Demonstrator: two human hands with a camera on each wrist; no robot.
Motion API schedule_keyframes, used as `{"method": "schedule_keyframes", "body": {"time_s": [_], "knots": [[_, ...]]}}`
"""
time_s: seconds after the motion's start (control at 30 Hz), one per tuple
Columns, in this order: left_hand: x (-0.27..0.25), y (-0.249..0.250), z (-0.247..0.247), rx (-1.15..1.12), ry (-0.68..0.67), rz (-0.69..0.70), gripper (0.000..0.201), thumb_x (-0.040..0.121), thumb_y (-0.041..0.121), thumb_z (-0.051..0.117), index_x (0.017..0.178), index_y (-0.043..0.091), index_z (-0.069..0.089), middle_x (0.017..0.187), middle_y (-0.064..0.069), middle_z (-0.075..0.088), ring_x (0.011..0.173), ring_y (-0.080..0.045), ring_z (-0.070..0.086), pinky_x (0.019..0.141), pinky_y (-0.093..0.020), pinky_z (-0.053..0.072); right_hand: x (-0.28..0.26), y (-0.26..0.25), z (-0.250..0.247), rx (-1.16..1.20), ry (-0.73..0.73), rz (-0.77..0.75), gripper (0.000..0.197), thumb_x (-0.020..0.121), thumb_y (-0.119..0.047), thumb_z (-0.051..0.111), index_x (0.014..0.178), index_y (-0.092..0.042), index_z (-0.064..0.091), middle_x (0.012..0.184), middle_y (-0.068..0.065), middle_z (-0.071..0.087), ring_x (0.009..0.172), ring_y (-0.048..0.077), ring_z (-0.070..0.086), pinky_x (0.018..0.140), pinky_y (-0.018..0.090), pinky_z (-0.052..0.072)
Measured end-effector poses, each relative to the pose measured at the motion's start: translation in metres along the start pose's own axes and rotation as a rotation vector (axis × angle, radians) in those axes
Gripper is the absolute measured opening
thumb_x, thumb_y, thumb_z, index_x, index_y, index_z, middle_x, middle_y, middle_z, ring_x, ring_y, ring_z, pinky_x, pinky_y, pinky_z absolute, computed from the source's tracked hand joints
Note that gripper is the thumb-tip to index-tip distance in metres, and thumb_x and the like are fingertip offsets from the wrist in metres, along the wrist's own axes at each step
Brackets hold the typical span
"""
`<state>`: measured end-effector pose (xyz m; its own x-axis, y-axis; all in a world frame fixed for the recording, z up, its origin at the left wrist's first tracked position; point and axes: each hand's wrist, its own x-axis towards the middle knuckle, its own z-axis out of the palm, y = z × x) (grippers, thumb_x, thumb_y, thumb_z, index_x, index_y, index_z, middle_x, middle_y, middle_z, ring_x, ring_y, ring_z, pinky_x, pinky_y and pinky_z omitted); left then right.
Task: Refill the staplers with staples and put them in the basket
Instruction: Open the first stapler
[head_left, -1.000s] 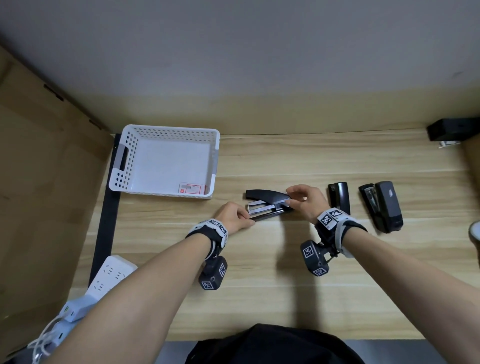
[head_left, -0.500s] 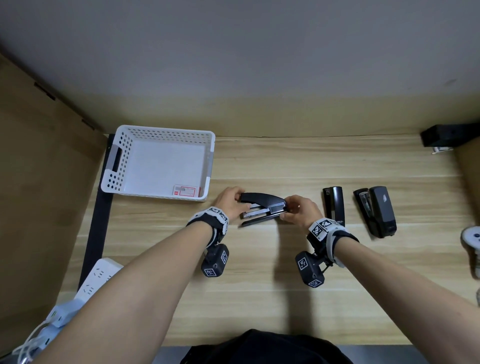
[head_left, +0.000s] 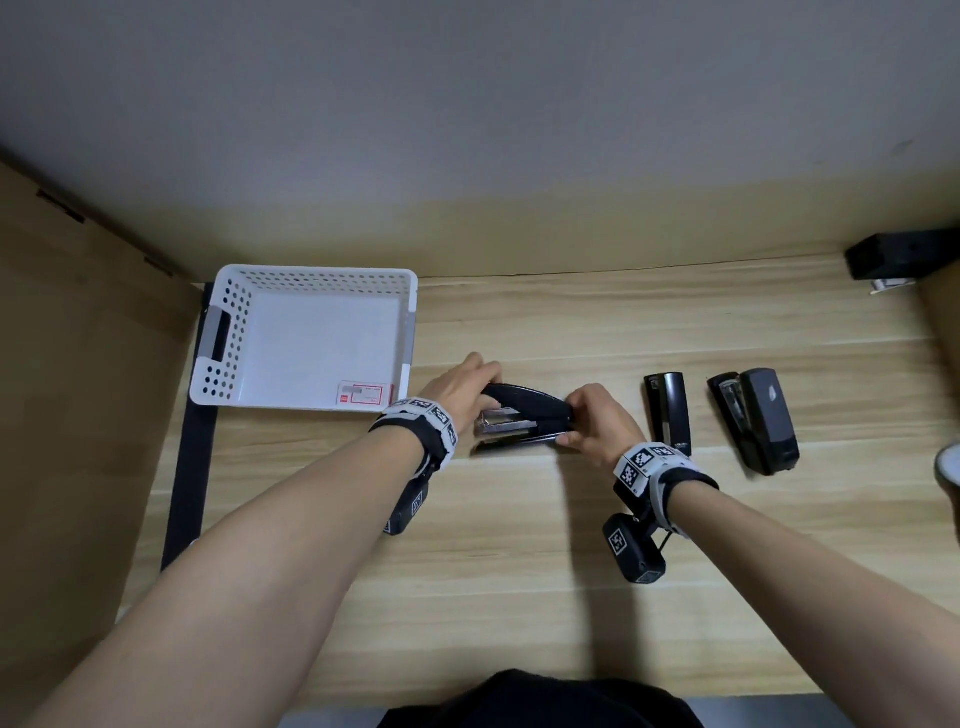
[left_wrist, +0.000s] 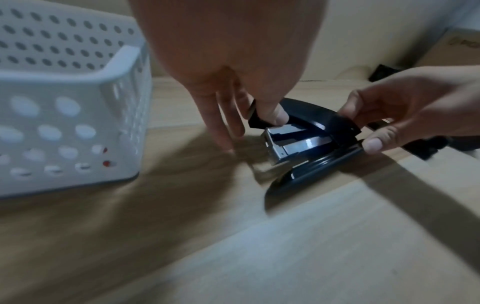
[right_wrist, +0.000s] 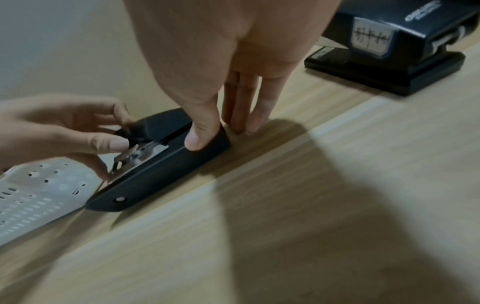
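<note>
- We are pinching the front of the stapler's (head_left: 524, 418) raised lid with our left hand (head_left: 460, 392).
- We are gripping its rear end with our right hand (head_left: 602, 426), beside the basket (head_left: 306, 275).

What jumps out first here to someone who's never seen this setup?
Both hands, left and right, grip an open black stapler mid-desk, its metal staple channel exposed. A white basket sits beside it on the left; two more staplers lie on its right.
</note>
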<state>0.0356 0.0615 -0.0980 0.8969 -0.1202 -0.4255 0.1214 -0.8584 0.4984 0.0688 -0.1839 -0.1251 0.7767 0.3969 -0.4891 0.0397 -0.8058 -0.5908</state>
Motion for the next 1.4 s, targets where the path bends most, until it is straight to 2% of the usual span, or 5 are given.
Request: {"method": "schedule_keyframes", "body": {"time_s": [0.33, 0.93, 1.13, 1.3, 1.4], "knots": [[-0.014, 0.02, -0.029, 0.063, 0.023, 0.077, 0.041, 0.081, 0.007, 0.073, 0.116, 0.023, 0.057, 0.107, 0.005, 0.055, 0.097, -0.018, 0.057, 0.08, -0.032, 0.047, 0.002, -0.018, -0.002, 0.102, 0.112, -0.031, 0.041, 0.075, -0.007, 0.076, 0.088, -0.03, 0.045, 0.09, -0.017, 0.063, 0.08, 0.014, 0.061, 0.068, 0.024, 0.04], [-0.015, 0.025, -0.023, 0.083, 0.12, -0.007, 0.027, 0.078, 0.03, 0.077, 0.103, 0.024, 0.069, 0.097, 0.006, 0.056, 0.096, -0.016, 0.055, 0.072, -0.026, 0.037, 0.027, -0.012, -0.006, 0.458, -0.001, 0.273, 0.019, 0.077, -0.02, 0.08, 0.084, -0.017, 0.063, 0.076, 0.002, 0.066, 0.062, 0.013, 0.059, 0.062, 0.029, 0.049], [-0.017, 0.024, -0.019, 0.048, 0.133, -0.023, 0.026, 0.079, 0.027, 0.078, 0.102, 0.022, 0.068, 0.094, 0.007, 0.054, 0.091, -0.016, 0.055, 0.073, -0.027, 0.041, 0.04, -0.02, -0.016, 0.285, -0.03, 0.316, 0.031, 0.07, -0.022, 0.084, 0.078, -0.02, 0.054, 0.094, 0.001, 0.069, 0.09, 0.02, 0.065, 0.088, 0.034, 0.052], [-0.016, 0.024, -0.018, 0.046, 0.142, -0.027, 0.027, 0.078, 0.027, 0.078, 0.103, 0.023, 0.068, 0.092, 0.01, 0.051, 0.09, -0.014, 0.053, 0.073, -0.024, 0.037, 0.03, -0.039, -0.028, 0.081, -0.015, 0.276, 0.032, 0.074, -0.026, 0.078, 0.071, -0.022, 0.047, 0.075, -0.007, 0.058, 0.065, 0.011, 0.053, 0.055, 0.023, 0.038], [-0.017, 0.024, -0.016, 0.04, 0.141, -0.034, 0.027, 0.077, 0.027, 0.079, 0.101, 0.024, 0.067, 0.092, 0.011, 0.05, 0.088, -0.013, 0.053, 0.072, -0.024, 0.037, 0.025, -0.036, -0.032, 0.203, -0.046, 0.275, 0.029, 0.074, -0.022, 0.081, 0.073, -0.021, 0.052, 0.072, -0.006, 0.06, 0.066, 0.013, 0.055, 0.057, 0.024, 0.04]]}}
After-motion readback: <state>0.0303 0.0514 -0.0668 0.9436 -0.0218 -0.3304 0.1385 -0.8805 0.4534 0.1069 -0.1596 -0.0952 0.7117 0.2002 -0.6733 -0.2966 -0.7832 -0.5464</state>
